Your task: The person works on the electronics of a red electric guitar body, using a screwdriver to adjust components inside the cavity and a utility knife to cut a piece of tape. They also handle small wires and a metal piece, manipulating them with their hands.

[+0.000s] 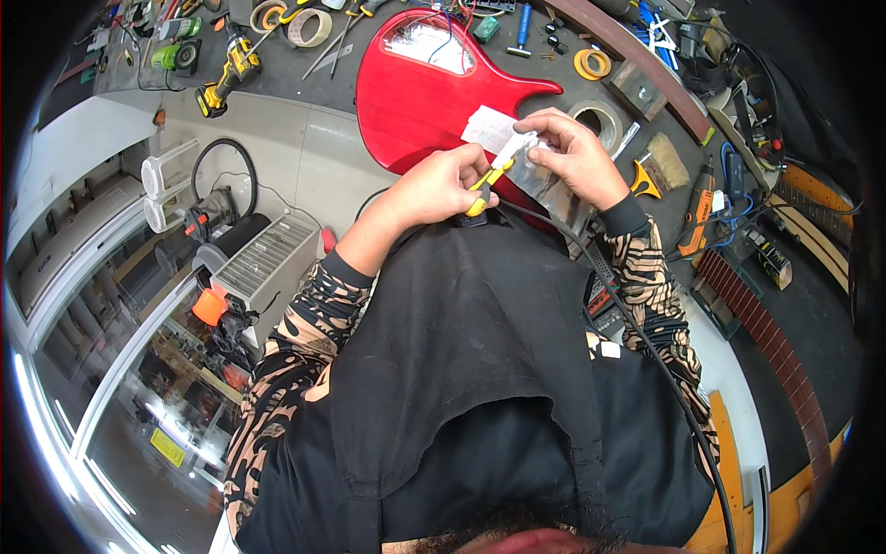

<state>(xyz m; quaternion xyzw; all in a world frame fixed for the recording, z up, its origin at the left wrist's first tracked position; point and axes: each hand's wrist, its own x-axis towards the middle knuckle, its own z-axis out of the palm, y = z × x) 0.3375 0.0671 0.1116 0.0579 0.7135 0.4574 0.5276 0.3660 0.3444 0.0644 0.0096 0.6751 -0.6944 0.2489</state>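
Observation:
In my left hand (448,187) is a small yellow-handled tool (479,201), its far end lying against white material near my right fingertips. I cannot make out what kind of tool it is. My right hand (580,159) pinches a piece of shiny silver foil (551,187) with a white edge. A pale sheet of paper (489,128) lies just beyond the fingers, on the red guitar body (406,106). The body rests at the bench's edge, and silver foil lines its open cavity (429,44). My hands and the foil hide part of its near side.
Tape rolls (310,29) and a yellow drill (231,69) lie at the far left of the bench. To the right are a wide brush (666,162), an orange tool (701,208) and a fretted neck (771,342). A black cable (637,323) crosses beside my right arm.

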